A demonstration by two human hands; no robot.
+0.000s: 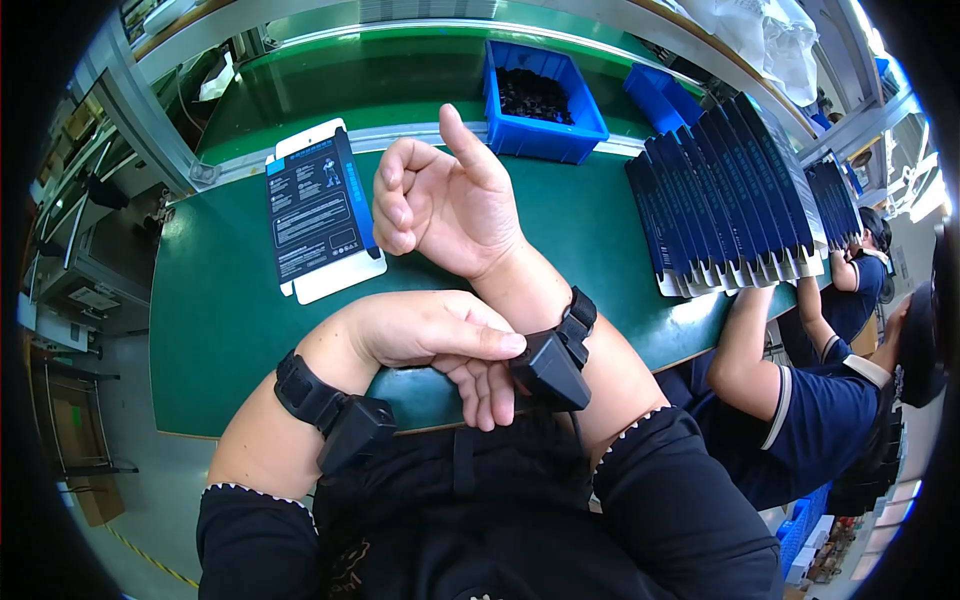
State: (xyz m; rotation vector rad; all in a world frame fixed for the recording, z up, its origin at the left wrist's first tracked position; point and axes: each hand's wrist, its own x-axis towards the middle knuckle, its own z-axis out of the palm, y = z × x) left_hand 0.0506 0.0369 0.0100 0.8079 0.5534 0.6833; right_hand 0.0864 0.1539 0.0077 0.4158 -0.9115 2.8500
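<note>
The black wrist unit (550,372) is on the person's right forearm, just above the near edge of the desk. The left hand (430,335) reaches across to it: the thumb lies on its upper left corner, while the other fingers hang bent beside it. Whether they also press on the unit's hidden side, I cannot tell. The strap (575,322) runs around the wrist behind the unit.

The right hand (445,205) is raised, palm facing up, holding nothing; its fingers are loosely curled and the thumb stands wide of them.

The step in hand seems to be handling this unit. To do it well, I would hold the right forearm steady, bring the left fingers behind the casing as a brace, and press lightly with the thumb so that the unit does not twist on its strap. The right hand is best kept slack, so the wrist does not tense under the band.

A second unit (358,435) sits on the left forearm. Beyond the hands, a flat dark carton (318,210) lies on the green desk (570,220). Farther off are a blue bin (550,142) of black parts (533,97) and, to the right, a row of cartons (720,195) near a co-worker (820,420).
</note>
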